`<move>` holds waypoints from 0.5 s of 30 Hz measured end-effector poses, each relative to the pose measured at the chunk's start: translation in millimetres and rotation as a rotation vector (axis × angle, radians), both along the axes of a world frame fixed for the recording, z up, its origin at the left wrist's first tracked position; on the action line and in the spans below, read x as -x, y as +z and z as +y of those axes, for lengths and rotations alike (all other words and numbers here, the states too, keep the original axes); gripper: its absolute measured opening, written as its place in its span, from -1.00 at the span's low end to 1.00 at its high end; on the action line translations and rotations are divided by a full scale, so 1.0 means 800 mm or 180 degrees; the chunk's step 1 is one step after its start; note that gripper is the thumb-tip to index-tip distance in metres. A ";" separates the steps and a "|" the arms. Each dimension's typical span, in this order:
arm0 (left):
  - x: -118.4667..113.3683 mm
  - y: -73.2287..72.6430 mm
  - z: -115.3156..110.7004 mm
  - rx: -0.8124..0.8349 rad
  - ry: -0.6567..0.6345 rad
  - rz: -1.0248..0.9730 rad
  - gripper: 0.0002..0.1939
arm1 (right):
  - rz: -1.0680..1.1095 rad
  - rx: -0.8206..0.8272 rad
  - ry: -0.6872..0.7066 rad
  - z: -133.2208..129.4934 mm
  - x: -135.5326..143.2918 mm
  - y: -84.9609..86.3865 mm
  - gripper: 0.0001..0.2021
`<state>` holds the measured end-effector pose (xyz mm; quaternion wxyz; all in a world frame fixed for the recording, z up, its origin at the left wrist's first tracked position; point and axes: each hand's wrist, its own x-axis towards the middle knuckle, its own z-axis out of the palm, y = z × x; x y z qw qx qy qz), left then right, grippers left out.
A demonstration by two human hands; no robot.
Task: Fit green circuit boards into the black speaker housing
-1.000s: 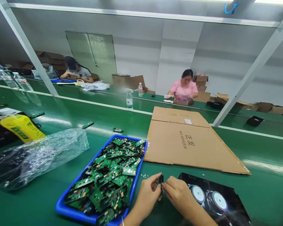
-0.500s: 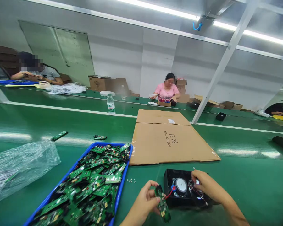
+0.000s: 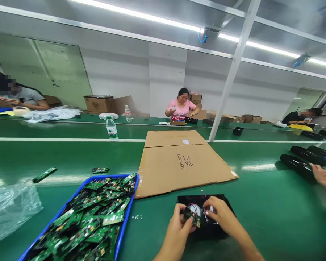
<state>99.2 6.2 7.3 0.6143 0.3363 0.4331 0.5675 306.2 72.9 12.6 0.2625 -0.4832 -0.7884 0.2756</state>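
Observation:
My left hand (image 3: 179, 226) grips a small green circuit board (image 3: 192, 217) over the left part of an open black speaker box (image 3: 212, 232). Behind the board a round silver speaker (image 3: 195, 209) shows in part. My right hand (image 3: 220, 214) has its fingers pinched on thin wires (image 3: 205, 208) above the box's middle. To the left stands a blue tray (image 3: 123, 232) heaped with green circuit boards (image 3: 97, 214). Several tiny white pieces (image 3: 137, 217) lie between tray and box.
A flat cardboard sheet (image 3: 176, 170) lies behind the box. A plastic bag (image 3: 13, 210) and two loose boards are at the left, a bottle (image 3: 112, 128) farther back. At the right another person's hand (image 3: 324, 177) touches black cases (image 3: 297, 165). People sit across the bench.
The view has turned right, bringing another person's hand into sight. My left hand has moved the board over the speaker box, and its far end now points less downward.

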 end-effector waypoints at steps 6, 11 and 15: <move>-0.033 0.006 0.022 -0.0428 0.0489 0.1296 -0.60 | 0.1220 0.0295 -0.0121 -0.006 0.029 0.002 -0.82; -0.011 0.017 0.037 -0.0333 0.0555 0.1817 -0.57 | 0.1486 0.0845 -0.0308 -0.015 0.038 -0.006 -0.76; 0.032 0.032 0.063 0.0132 0.0069 0.1327 -0.53 | 0.1766 0.1122 -0.0355 -0.024 0.054 -0.010 -0.75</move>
